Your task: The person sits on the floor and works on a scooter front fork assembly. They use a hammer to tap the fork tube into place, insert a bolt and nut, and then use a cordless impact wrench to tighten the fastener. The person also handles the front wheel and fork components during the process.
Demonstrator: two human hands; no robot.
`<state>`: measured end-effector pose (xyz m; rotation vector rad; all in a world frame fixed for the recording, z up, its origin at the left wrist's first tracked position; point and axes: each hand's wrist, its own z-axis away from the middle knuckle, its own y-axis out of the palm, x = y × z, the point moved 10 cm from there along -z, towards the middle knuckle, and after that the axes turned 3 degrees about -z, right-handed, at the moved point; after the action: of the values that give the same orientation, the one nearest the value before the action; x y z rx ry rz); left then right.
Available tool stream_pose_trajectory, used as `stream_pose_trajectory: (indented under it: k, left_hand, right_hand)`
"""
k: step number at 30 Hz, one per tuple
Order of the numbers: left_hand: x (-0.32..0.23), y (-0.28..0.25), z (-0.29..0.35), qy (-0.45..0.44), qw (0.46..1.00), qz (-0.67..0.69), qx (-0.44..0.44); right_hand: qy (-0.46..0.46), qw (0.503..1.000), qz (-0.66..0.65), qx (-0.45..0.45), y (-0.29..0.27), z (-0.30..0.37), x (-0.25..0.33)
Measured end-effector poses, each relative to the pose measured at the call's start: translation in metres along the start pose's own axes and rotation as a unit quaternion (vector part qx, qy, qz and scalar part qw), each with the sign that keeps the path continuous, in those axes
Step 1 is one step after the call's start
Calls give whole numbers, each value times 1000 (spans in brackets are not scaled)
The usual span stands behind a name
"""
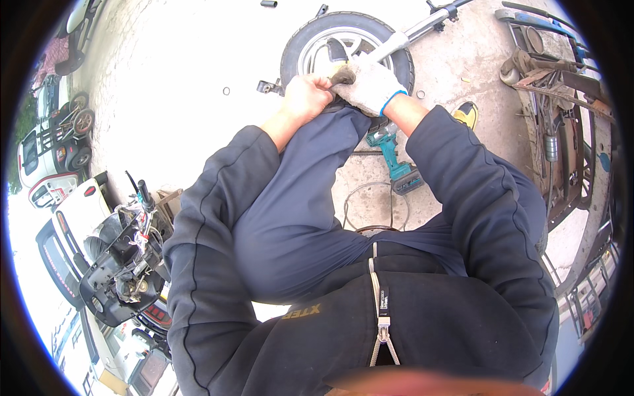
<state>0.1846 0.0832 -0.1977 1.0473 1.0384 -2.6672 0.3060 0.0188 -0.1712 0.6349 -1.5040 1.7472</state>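
My bare left hand [306, 99] is closed, its fingers pinching the edge of a small dark brown part [343, 75] above my left knee. My right hand [370, 84], in a white glove with a blue cuff, is closed round the other side of this part. What kind of part it is I cannot make out. Just beyond both hands a wheel with a black tyre [288, 58] and silver spokes lies flat on the ground. A silver fork tube [415, 31] reaches over its right side. My left shoe [337, 51] shows at the wheel's middle.
Between my legs a teal cordless impact driver [394, 157] rests on the concrete. Small metal rings [226, 91] and a bracket [268, 87] lie near the wheel. A rusty metal rack [561, 86] stands at right. At left are a partly stripped scooter [125, 257] and parked vehicles [53, 148].
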Motion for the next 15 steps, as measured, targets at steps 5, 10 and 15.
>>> stream_pose_trajectory:
  k: [5,10,15]
  left_hand:
    - [-4,11,2,-8,994,99,49]
    - [-9,22,5,-6,980,178,90]
    - [-8,16,2,-2,992,106,63]
  right_hand:
    - [-3,1000,8,3,-9,4,6]
    - [20,999,3,25,-8,5,4]
    - [10,1000,-28,10,-9,4,5]
